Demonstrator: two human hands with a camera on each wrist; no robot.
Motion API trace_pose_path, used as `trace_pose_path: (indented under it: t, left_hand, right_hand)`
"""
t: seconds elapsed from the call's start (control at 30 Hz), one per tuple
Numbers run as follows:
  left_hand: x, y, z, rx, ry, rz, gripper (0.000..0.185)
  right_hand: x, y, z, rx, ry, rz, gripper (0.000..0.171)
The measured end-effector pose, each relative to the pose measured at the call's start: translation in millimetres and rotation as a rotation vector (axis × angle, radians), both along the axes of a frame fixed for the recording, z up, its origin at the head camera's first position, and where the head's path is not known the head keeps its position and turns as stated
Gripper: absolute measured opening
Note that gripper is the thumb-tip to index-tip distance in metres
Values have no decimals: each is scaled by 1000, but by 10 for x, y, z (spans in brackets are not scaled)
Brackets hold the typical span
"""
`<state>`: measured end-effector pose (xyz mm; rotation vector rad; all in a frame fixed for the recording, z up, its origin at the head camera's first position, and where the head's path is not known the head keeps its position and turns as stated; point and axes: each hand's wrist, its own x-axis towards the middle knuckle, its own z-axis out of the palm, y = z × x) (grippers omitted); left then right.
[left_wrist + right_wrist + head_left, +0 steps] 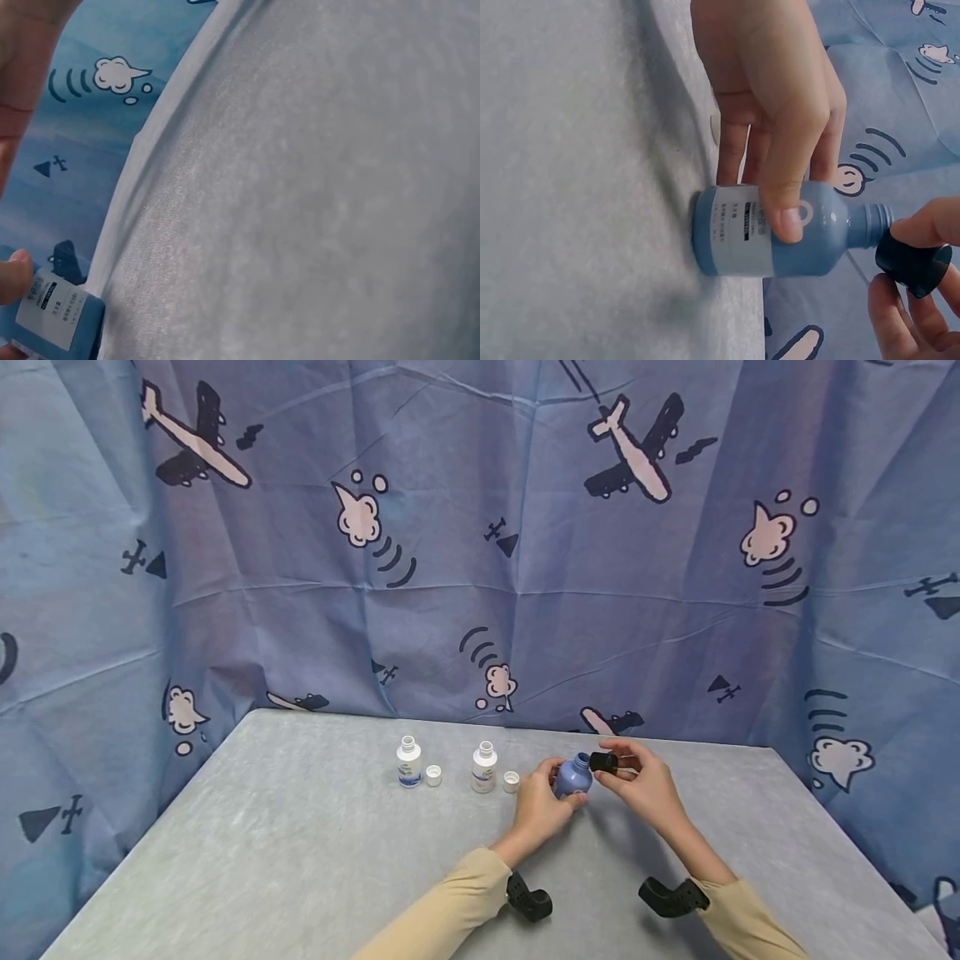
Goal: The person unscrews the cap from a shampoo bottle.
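A small blue bottle point(573, 777) with a white label stands on the grey table point(300, 852). My left hand point(542, 803) grips its body; the right wrist view shows those fingers wrapped round the blue bottle point(780, 232). My right hand point(637, 777) pinches a black cap point(603, 763) just beside the bottle's open neck. In the right wrist view the black cap point(911, 264) sits off the neck, between my right fingertips point(922, 225). The left wrist view catches only the bottle's labelled base point(56, 311) and a fingertip.
Two small white bottles point(408, 762) point(484, 767) stand open further left on the table, each with a white cap point(433, 775) point(512, 782) beside it. A blue curtain with aeroplane prints point(480, 543) hangs behind the table's far edge.
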<state>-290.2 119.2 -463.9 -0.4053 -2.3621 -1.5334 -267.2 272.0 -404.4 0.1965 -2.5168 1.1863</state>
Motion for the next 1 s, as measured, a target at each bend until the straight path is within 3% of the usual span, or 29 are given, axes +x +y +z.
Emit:
trace_pose_path:
  t: [0.47, 0.8, 1.0]
  left_hand:
    - [-16, -51, -35, 17, -21, -28, 51]
    - [48, -123, -3, -76, -11, -48, 59]
    - [110, -221, 8, -104, -17, -82, 51]
  right_hand:
    - [6, 122, -60, 34, -9, -5, 41]
    - [-25, 150, -140, 25, -66, -26, 38]
    - [-60, 167, -211, 43, -80, -42, 36]
